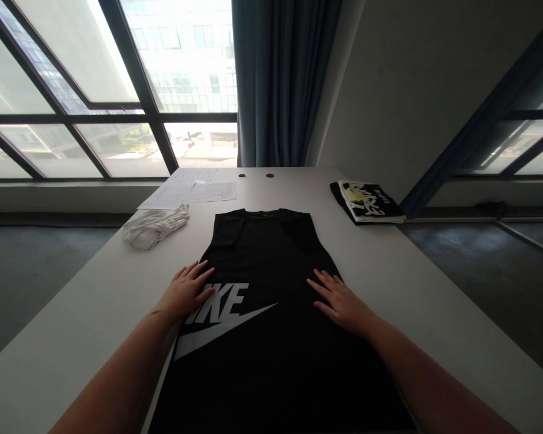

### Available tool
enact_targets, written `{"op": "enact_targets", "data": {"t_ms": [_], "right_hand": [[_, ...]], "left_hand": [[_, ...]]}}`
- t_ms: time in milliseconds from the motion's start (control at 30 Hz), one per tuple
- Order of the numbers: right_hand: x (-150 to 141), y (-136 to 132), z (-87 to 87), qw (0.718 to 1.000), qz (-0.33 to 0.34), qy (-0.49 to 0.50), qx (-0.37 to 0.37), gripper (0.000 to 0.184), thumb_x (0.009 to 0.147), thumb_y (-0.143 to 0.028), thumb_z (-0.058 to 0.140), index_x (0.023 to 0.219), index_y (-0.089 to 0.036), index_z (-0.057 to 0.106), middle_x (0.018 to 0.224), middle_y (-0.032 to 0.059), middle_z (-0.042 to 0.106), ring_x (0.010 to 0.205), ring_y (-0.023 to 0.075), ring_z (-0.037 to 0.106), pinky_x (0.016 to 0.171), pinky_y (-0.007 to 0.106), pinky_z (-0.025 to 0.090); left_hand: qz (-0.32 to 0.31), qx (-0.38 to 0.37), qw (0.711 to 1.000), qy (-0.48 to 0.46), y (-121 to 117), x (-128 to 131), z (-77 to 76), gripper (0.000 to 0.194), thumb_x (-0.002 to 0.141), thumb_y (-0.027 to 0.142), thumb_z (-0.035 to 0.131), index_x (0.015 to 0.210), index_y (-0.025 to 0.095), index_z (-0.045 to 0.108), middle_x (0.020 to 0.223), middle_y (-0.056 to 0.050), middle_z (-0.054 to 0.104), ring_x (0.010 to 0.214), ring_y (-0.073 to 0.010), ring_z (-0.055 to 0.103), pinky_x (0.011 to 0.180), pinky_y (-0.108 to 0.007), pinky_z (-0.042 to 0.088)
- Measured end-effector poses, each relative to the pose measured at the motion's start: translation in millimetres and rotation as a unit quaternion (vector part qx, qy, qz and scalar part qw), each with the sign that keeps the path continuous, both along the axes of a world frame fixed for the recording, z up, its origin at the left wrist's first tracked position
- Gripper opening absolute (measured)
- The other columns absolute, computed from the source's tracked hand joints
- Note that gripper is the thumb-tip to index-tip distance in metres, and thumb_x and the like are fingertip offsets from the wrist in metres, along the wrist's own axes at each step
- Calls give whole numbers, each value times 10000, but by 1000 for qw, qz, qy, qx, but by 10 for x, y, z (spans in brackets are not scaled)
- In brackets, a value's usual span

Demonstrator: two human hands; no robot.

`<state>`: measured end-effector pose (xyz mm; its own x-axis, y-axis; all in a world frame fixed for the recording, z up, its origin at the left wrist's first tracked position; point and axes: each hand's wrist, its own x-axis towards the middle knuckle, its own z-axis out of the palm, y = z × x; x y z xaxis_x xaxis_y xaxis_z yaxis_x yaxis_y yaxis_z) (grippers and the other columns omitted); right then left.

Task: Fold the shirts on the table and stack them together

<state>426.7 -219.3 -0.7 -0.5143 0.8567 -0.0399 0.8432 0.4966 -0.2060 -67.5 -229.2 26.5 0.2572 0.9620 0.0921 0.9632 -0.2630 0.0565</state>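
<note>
A black T-shirt [280, 349] with a grey NIKE print lies spread on the white table, its neckline at the far end and its sleeves turned in over the body. My left hand [190, 290] rests on the shirt's left edge with fingers spread, covering part of the lettering. On the opposite edge, my right hand [339, 301] lies flat with its fingers apart. Neither hand grips anything. The near end of the shirt runs out of the bottom of the view.
A crumpled white cloth [156, 226] lies on the left of the table [72, 337], with paper sheets [185, 190] behind it. Folded printed clothes [366, 202] are stacked at the far right. Two round holes sit near the back edge, before a blue curtain [280, 84] and windows.
</note>
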Motion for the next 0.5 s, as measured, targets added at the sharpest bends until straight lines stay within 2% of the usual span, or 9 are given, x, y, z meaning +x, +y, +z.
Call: {"op": "enact_targets", "data": {"t_ms": [67,133,267,367,500], "right_hand": [[-44,-119,27,1000,10,10,2,657,1061,-579,424,1658,-316,349,1746,75,188,1607,326,198,1297,572,215],[-75,-174,40,1000,7,18,6,648,1058,-566,438,1651,-314,366,1743,77,204,1604,329,210,1299,573,211],[-80,-155,33,1000,-2,24,15,624,1056,-535,446,1635,-305,405,1735,75,238,1600,318,231,1298,561,222],[-73,-120,22,999,-2,25,22,619,1049,-523,453,1626,-300,422,1729,76,258,1596,316,244,1292,565,235],[-82,-131,17,999,-3,32,32,610,1042,-517,445,1608,-290,457,1717,86,293,1585,318,279,1285,567,252]], "left_hand": [[23,10,1000,10,-200,81,47,536,988,469,539,1490,293,600,1628,-80,481,1506,-332,436,1230,-544,374],[27,-3,1000,7,-460,185,60,538,1002,450,506,1514,297,572,1626,-75,484,1467,-319,489,1195,-523,421],[32,-30,999,-8,-1015,315,-27,581,1009,490,491,1568,331,496,1662,-44,434,1501,-299,451,1223,-506,391],[90,-16,996,0,-1346,273,-91,578,1013,468,478,1564,296,505,1663,-63,432,1522,-304,414,1220,-507,384],[184,23,982,15,-1669,143,-21,577,1012,450,446,1517,188,543,1514,-167,570,1366,-334,549,1075,-488,489]]}}
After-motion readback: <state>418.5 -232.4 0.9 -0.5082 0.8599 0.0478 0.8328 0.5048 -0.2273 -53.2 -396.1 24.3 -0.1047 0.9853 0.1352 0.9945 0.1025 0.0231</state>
